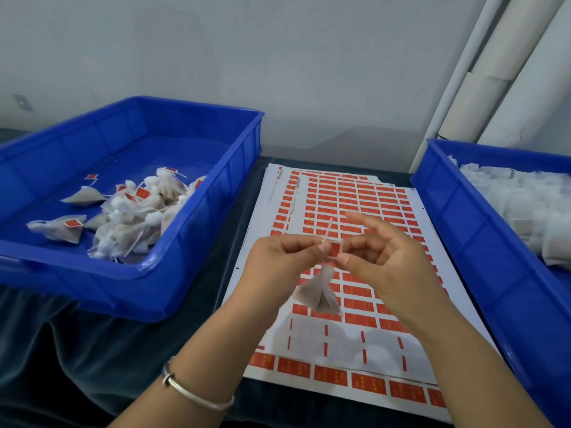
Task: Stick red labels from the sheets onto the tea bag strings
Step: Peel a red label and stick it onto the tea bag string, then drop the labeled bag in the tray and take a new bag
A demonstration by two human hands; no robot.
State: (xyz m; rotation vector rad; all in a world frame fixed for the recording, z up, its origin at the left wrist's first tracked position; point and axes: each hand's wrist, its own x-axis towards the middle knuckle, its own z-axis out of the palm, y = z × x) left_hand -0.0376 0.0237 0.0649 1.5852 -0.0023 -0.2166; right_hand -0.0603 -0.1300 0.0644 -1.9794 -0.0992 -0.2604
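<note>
Above the label sheets (355,307), my left hand (278,261) and my right hand (383,257) meet at the fingertips. Between them sits a small red label (334,249), pinched from both sides. A white string (327,231) sticks up from the pinch point. A greyish pyramid tea bag (319,291) hangs below the fingers, blurred. The sheets carry rows of red labels; a patch near the front has been peeled bare.
A blue tray (197,233) at the left holds several tea bags (133,211) with red labels on them. Another blue tray (494,242) at the right is packed with unlabelled white tea bags (525,205). A dark cloth covers the table. White pipes (482,88) stand at the back right.
</note>
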